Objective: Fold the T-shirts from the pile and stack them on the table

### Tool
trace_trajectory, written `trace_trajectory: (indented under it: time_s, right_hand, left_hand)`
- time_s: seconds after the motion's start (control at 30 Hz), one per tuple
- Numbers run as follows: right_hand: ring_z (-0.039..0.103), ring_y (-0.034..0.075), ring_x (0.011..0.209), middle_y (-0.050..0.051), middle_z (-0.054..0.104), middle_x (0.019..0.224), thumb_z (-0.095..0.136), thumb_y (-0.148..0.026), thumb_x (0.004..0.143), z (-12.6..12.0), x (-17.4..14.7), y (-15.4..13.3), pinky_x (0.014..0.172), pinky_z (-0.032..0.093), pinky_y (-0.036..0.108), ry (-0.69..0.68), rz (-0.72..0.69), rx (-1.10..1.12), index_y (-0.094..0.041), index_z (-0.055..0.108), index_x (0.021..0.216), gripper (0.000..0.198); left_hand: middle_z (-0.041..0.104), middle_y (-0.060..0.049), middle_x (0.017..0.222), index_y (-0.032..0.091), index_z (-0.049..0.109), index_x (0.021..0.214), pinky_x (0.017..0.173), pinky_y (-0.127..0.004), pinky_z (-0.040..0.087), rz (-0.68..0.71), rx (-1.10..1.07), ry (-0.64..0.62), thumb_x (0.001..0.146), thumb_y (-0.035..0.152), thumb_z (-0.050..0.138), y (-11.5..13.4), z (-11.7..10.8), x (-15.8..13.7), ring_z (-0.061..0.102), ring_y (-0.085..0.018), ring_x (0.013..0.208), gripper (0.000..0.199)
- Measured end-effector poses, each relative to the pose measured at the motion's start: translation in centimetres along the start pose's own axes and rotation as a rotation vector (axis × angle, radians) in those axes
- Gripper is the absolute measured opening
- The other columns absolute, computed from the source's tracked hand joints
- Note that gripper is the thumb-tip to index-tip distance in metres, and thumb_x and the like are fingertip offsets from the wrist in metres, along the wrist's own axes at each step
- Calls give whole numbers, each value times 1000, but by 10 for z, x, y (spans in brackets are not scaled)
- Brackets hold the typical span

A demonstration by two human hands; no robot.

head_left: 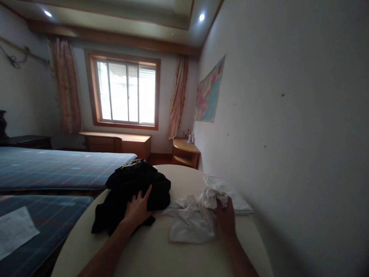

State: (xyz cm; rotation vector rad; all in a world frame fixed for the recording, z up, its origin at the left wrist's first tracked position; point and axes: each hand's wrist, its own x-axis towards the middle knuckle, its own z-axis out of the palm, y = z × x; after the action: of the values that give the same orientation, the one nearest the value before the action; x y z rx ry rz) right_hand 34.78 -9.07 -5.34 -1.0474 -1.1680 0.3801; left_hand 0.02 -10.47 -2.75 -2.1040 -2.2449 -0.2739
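- Your left hand (138,209) lies palm down on the black garment (135,192), fingers spread and flat; it presses on the cloth rather than closing round it.
- That black garment sits in a crumpled heap on the left half of the round, pale surface (150,254), its far edge towards the bed (57,165).
- Your right hand (226,219) is bunched around a fold of the white garment (196,215), fingers curled shut on the cloth (the fingertips themselves are hidden in the fabric).
- The white garment spreads out to the left of your right hand and reaches almost to the black one; the two heaps lie just beside each other, between your hands.
- A folded white cloth (240,206) rests flat just beyond your right hand, near the wall (288,115).
- A sheet of paper (15,231) lies on the nearer bed at the lower left, well apart from both hands.
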Motion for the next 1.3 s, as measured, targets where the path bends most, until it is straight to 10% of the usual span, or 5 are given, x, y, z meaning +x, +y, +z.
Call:
trace_trajectory:
  time_s: [0.27, 0.67, 0.8, 1.0, 1.3]
  right_hand:
    - [62, 26, 91, 9, 68, 101, 60, -51, 84, 18, -11, 4, 80, 53, 40, -250, -72, -125, -19, 59, 113, 42]
    - [62, 25, 98, 9, 67, 106, 58, -46, 86, 18, -8, 6, 88, 50, 41, -320, -50, -150, -19, 57, 116, 41]
    - [59, 25, 112, 12, 60, 127, 61, -44, 85, 18, -12, 7, 97, 47, 44, -395, -25, -157, -22, 45, 130, 53]
    - [53, 29, 125, 15, 51, 139, 73, -46, 72, 16, -25, 12, 105, 42, 48, -593, -83, -266, -23, 34, 139, 81]
    - [59, 29, 114, 11, 64, 124, 68, -33, 76, 16, -19, 0, 98, 45, 44, -668, -180, -463, -24, 52, 131, 58]
  left_hand:
    - [60, -10, 118, 26, 51, 134, 75, -31, 51, 47, -21, 109, 78, 9, 52, -23, -18, 21, 67, -25, 94, 59]
    - [56, -9, 123, 12, 48, 132, 93, -39, 46, -174, -224, 691, 85, 16, 49, -82, -179, 92, 57, -25, 105, 47]
    - [51, -17, 130, 17, 48, 136, 90, -47, 47, -203, -122, 592, 86, 26, 54, -69, -151, 105, 53, -35, 114, 51]
    - [37, -29, 148, 11, 36, 147, 99, -64, 34, -134, -106, -2, 71, 49, 73, -47, -61, 104, 36, -52, 131, 92]
    - [1, -21, 162, 18, 23, 154, 110, -65, 16, 4, 47, 158, 70, 51, 73, -5, -61, 81, 5, -48, 146, 103]
